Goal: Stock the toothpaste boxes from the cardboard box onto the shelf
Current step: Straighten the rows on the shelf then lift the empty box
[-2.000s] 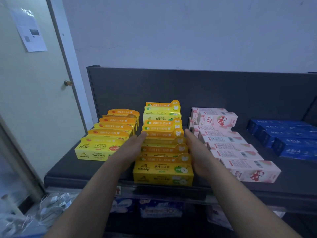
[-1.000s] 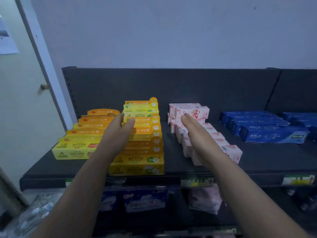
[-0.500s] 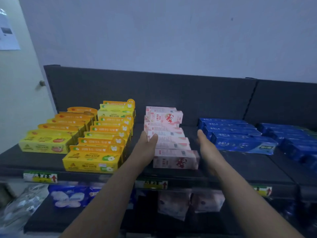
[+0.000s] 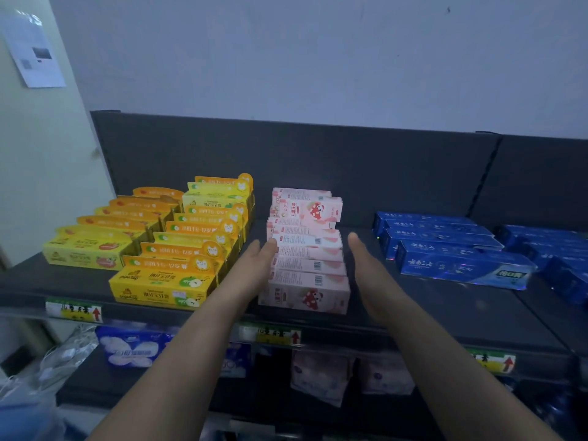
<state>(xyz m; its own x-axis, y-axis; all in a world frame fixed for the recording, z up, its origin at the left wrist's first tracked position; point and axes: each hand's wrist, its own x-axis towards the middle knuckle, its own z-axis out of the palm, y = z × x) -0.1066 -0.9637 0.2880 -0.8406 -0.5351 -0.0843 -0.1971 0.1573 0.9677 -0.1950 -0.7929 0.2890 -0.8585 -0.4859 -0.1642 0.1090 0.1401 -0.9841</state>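
The pink toothpaste boxes [image 4: 305, 291] lie in 1 row, about 8 deep, on the shelf [image 4: 413, 308]. The left hand [image 4: 254, 265], open and flat, touches the row's left side. The right hand [image 4: 366, 268], also open, is just beside its right. Squaring the row calls for even pressure from both sides. 2 rows of yellow boxes [image 4: 165, 288] stand left, blue boxes [image 4: 461, 265] right.

Dim, cool, bluish light all over, flat and soft, shadows faint. The wall [image 4: 318, 58] looks grainy. Wide-angle bend bows the front of the shelf [image 4: 445, 308] toward the corners. The lower shelf [image 4: 89, 389] sinks into murk, the bottom-left corner smears, and print on the pink boxes [image 4: 305, 294] reads fuzzy.
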